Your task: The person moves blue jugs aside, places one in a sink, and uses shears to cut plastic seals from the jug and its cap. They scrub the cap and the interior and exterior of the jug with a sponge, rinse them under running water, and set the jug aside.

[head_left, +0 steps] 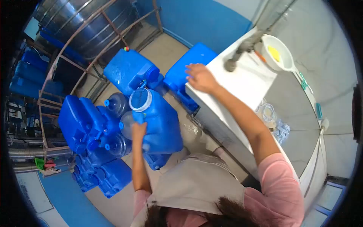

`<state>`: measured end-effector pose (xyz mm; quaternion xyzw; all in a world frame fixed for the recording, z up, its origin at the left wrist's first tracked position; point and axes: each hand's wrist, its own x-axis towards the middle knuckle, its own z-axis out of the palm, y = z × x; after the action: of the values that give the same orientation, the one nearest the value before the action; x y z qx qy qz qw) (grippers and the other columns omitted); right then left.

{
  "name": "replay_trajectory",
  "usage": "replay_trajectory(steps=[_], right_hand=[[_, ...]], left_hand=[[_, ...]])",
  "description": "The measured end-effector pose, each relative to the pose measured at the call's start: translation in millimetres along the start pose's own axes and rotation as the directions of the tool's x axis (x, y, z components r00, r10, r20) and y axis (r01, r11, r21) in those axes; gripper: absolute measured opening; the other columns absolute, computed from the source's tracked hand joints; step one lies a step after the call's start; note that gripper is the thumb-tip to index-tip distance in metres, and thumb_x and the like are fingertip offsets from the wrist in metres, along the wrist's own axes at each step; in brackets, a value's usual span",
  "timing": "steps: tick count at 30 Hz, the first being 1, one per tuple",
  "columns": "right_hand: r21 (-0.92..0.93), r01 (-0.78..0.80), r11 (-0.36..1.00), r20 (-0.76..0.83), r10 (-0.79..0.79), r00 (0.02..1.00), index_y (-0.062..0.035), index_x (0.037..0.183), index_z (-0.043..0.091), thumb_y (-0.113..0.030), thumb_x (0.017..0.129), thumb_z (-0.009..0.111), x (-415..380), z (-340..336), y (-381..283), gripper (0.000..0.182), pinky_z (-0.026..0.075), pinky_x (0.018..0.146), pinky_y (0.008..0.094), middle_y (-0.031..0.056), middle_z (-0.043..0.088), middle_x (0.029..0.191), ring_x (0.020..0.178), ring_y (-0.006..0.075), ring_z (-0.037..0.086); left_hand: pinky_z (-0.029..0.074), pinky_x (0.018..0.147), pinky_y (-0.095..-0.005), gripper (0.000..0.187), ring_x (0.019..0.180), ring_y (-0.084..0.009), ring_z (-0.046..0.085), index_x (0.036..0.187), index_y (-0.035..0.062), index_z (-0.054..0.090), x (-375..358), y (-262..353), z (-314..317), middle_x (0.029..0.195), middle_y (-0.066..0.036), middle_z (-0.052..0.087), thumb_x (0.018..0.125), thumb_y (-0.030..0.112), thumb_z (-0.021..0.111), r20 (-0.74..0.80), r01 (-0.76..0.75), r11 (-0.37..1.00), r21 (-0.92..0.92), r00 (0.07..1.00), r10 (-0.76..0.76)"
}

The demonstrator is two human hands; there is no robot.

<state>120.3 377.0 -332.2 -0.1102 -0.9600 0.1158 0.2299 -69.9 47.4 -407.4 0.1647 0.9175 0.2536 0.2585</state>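
My left hand (138,130) is closed at the handle side of a large blue water jug (164,121), and its fingertips are partly hidden. This jug has a wide, white-rimmed round cap (140,100) and is tilted in front of my apron. At the near corner of the white counter (242,81), my right hand (200,77) is open, fingers loosely bent, with nothing seen in it. Just beyond that hand a second blue jug (196,58) stands against the counter's side. Another blue jug (128,70) with a blue screw cap lies behind the held one.
Several blue jugs (75,117) and clear round bottles (119,145) crowd the floor on the left. A metal frame (107,22) stands before a steel tank (79,22). On the counter are a tap (230,65), a white basin (287,56) and clear plastic items (280,130).
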Motion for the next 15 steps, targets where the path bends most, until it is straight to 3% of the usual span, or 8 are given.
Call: replay_trajectory(steps=[2, 4, 6, 7, 8, 11, 13, 15], right_hand=[[-0.130, -0.077, 0.989, 0.050, 0.084, 0.995, -0.0009, 0.129, 0.043, -0.033, 0.090, 0.041, -34, 3, -11, 0.050, 0.025, 0.108, 0.0441, 0.0192, 0.039, 0.138, 0.128, 0.0315, 0.036], [-0.103, -0.154, 0.983, 0.049, 0.159, 0.986, -0.0020, 0.133, 0.038, -0.036, 0.092, 0.038, -88, -24, -28, 0.053, 0.021, 0.110, 0.0429, 0.0193, 0.035, 0.140, 0.131, 0.0304, 0.033], [-0.106, -0.214, 0.971, 0.038, 0.219, 0.975, -0.0030, 0.137, 0.033, -0.040, 0.093, 0.035, -158, -68, -28, 0.057, 0.019, 0.111, 0.0424, 0.0184, 0.030, 0.143, 0.134, 0.0288, 0.028], [-0.092, -0.275, 0.957, 0.033, 0.279, 0.960, -0.0032, 0.137, 0.032, -0.041, 0.094, 0.034, -192, -94, -20, 0.058, 0.018, 0.111, 0.0426, 0.0182, 0.029, 0.144, 0.135, 0.0289, 0.026], [-0.106, -0.370, 0.923, 0.043, 0.376, 0.925, -0.0029, 0.137, 0.032, -0.041, 0.094, 0.033, -226, -121, -5, 0.058, 0.018, 0.111, 0.0433, 0.0192, 0.029, 0.144, 0.135, 0.0306, 0.025], [-0.254, -0.648, 0.718, -0.052, 0.659, 0.750, -0.0009, 0.135, 0.035, -0.038, 0.094, 0.037, -342, -166, 50, 0.055, 0.021, 0.108, 0.0465, 0.0230, 0.031, 0.141, 0.133, 0.0363, 0.027], [-0.223, -0.733, 0.642, -0.114, 0.730, 0.674, -0.0002, 0.133, 0.038, -0.035, 0.092, 0.040, -402, -209, 70, 0.053, 0.024, 0.107, 0.0469, 0.0238, 0.032, 0.139, 0.131, 0.0377, 0.029], [-0.183, -0.812, 0.555, -0.166, 0.796, 0.582, 0.0005, 0.130, 0.041, -0.033, 0.091, 0.043, -459, -244, 84, 0.051, 0.026, 0.106, 0.0473, 0.0247, 0.034, 0.138, 0.130, 0.0391, 0.031]], left_hand=[[0.047, 0.056, -0.0421, 0.034, 0.060, -0.0281, 0.063, 0.078, -0.0050, 0.063, -54, 51, -68, 0.064, -0.019, 0.062, 0.071, 0.029, 0.064, -0.061, -0.131, 0.978, 0.164, 0.988, 0.143], [0.047, 0.065, -0.0426, 0.036, 0.073, -0.0330, 0.064, 0.091, -0.0030, 0.062, -129, 123, -125, 0.076, -0.024, 0.062, 0.071, 0.026, 0.064, -0.120, -0.330, 0.905, 0.270, 0.921, 0.372], [0.047, 0.066, -0.0471, 0.036, 0.075, -0.0414, 0.060, 0.094, -0.0024, 0.060, -178, 168, -168, 0.076, -0.027, 0.060, 0.069, 0.023, 0.064, -0.113, -0.449, 0.667, 0.595, 0.775, 0.622], [0.046, 0.065, -0.0471, 0.036, 0.073, -0.0411, 0.059, 0.093, -0.0010, 0.058, -216, 207, -181, 0.073, -0.025, 0.060, 0.067, 0.022, 0.066, -0.113, -0.362, 0.554, 0.749, 0.755, 0.646], [0.046, 0.065, -0.0465, 0.035, 0.072, -0.0406, 0.059, 0.092, -0.0007, 0.057, -246, 236, -194, 0.073, -0.024, 0.059, 0.064, 0.019, 0.067, -0.077, -0.382, 0.434, 0.816, 0.672, 0.737], [0.046, 0.064, -0.0435, 0.036, 0.072, -0.0389, 0.058, 0.090, -0.0006, 0.055, -320, 312, -215, 0.075, -0.021, 0.059, 0.057, 0.008, 0.068, 0.073, -0.476, 0.127, 0.870, 0.380, 0.922], [0.046, 0.065, -0.0432, 0.040, 0.071, -0.0402, 0.058, 0.092, -0.0027, 0.055, -363, 357, -218, 0.076, -0.022, 0.059, 0.054, 0.002, 0.066, 0.104, -0.458, 0.023, 0.889, 0.249, 0.963], [0.049, 0.069, -0.0388, 0.045, 0.079, -0.0351, 0.064, 0.107, -0.0012, 0.057, -389, 393, -242, 0.086, -0.022, 0.064, 0.064, 0.004, 0.066, 0.173, -0.460, -0.077, 0.884, 0.172, 0.970]])
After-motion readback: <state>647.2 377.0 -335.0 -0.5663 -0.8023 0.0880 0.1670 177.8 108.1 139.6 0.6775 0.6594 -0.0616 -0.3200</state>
